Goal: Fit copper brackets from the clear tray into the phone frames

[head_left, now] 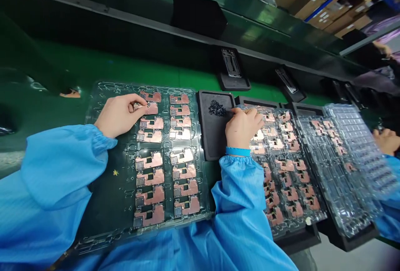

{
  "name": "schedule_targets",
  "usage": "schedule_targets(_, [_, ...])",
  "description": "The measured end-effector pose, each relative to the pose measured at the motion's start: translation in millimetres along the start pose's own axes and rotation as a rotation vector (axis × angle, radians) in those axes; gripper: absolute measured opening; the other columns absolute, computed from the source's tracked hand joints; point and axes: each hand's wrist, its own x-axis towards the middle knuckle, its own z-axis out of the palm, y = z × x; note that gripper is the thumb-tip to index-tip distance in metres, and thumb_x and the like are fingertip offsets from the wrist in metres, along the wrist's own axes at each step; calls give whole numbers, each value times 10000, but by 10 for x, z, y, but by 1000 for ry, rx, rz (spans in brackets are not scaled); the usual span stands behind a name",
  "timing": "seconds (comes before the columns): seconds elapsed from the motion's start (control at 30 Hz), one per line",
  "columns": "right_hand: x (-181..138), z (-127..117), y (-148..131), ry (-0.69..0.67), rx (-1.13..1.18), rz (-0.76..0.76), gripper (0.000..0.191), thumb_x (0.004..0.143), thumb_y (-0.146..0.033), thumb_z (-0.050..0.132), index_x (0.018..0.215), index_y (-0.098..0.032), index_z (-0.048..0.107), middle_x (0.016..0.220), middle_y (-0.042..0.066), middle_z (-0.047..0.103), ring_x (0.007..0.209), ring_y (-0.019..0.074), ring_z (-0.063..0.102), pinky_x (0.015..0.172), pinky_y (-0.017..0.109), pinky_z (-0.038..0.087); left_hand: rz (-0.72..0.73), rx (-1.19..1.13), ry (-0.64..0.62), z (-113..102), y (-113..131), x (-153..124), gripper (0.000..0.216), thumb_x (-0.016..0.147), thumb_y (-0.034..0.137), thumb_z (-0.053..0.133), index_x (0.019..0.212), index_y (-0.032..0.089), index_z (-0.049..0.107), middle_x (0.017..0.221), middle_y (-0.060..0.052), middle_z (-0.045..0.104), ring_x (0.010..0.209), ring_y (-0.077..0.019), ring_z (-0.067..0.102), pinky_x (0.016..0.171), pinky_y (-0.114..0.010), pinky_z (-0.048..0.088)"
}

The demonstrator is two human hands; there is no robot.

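My left hand [120,113] rests on a clear plastic tray [93,108] that holds two columns of copper-coloured circuit boards. Its thumb and fingers pinch a copper board [149,108] near the top of the left column. My right hand [242,127] is curled with its fingertips at a small heap of black parts [216,108] lying in a black tray [212,137] between the two board trays. What its fingers grip is too small to make out. Both arms wear blue sleeves.
To the right lies a second tray of copper boards [283,171] and a stack of clear trays [353,167]. Another person's hand [387,141] in a blue sleeve is at the far right. Black fixtures [233,71] sit on the green conveyor behind.
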Motion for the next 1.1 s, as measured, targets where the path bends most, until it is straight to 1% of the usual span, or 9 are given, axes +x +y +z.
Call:
schedule_targets(0.1, [46, 28, -92, -4, -73, -13, 379, 969, -143, 430, 1101, -175, 783, 1167, 222, 563, 1086, 382, 473, 891, 496, 314, 92, 62, 18, 31, -10, -7, 266, 909, 411, 588, 1013, 227, 750, 898, -47, 649, 683, -196, 579, 681, -354, 471])
schedule_targets(0.17, [67, 29, -133, 3, -106, -26, 388, 976, -151, 418, 1092, -149, 788, 1179, 240, 555, 1088, 395, 470, 885, 504, 310, 145, 96, 29, 47, -24, -14, 287, 931, 415, 567, 1025, 213, 748, 1094, -67, 633, 703, -182, 576, 711, -370, 490])
schedule_targets(0.23, [73, -1, -128, -5, -119, -69, 381, 971, -155, 429, 1103, -151, 786, 1173, 239, 561, 1086, 400, 475, 875, 498, 309, 173, 124, 25, 58, -38, -24, 303, 952, 419, 548, 1036, 204, 745, 1164, -72, 608, 692, -171, 573, 704, -378, 501])
schedule_targets(0.37, [13, -165, 16, -85, -85, -142, 336, 976, -204, 487, 1165, -197, 765, 1119, 196, 631, 1067, 379, 517, 856, 449, 329, 187, 162, -7, 72, -53, -38, 341, 986, 414, 503, 1102, 195, 737, 1217, -82, 596, 718, -187, 600, 671, -385, 512])
schedule_targets(0.53, [-94, -309, 129, -106, -92, -97, 276, 968, -232, 532, 1091, -182, 774, 1070, 174, 689, 1000, 348, 576, 821, 424, 361, 224, 210, -15, 113, -82, -29, 393, 1005, 429, 449, 1121, 201, 748, 1239, -91, 613, 865, -254, 645, 676, -401, 528])
schedule_targets(0.7, [-71, -222, 71, -113, -92, -113, 271, 968, -236, 537, 1077, -191, 781, 1071, 184, 690, 1081, 370, 562, 844, 445, 376, 224, 229, -10, 143, -115, -14, 383, 1003, 447, 460, 1122, 223, 747, 1221, -88, 636, 966, -288, 656, 686, -397, 521])
schedule_targets(0.9, [-26, -133, 56, -94, -86, -139, 282, 964, -244, 524, 1055, -175, 782, 1037, 201, 674, 1074, 383, 546, 847, 462, 362, 195, 209, -7, 138, -75, 18, 336, 1000, 433, 494, 1098, 228, 740, 1186, -84, 648, 930, -273, 663, 690, -377, 498])
schedule_targets(1.0, [-14, -106, 37, -82, -53, -145, 287, 952, -246, 522, 1018, -159, 787, 1015, 212, 652, 1053, 389, 533, 848, 474, 356, 199, 203, 2, 75, -6, -3, 312, 1011, 409, 495, 1106, 227, 730, 1193, -78, 642, 941, -261, 668, 738, -373, 507])
schedule_targets(1.1, [-21, -54, -9, -49, -17, -121, 326, 948, -221, 477, 1015, -77, 762, 1046, 261, 618, 1075, 413, 497, 859, 493, 345, 238, 257, -6, -28, 62, -124, 327, 1043, 412, 455, 1150, 237, 710, 1205, -57, 640, 876, -219, 673, 758, -363, 524])
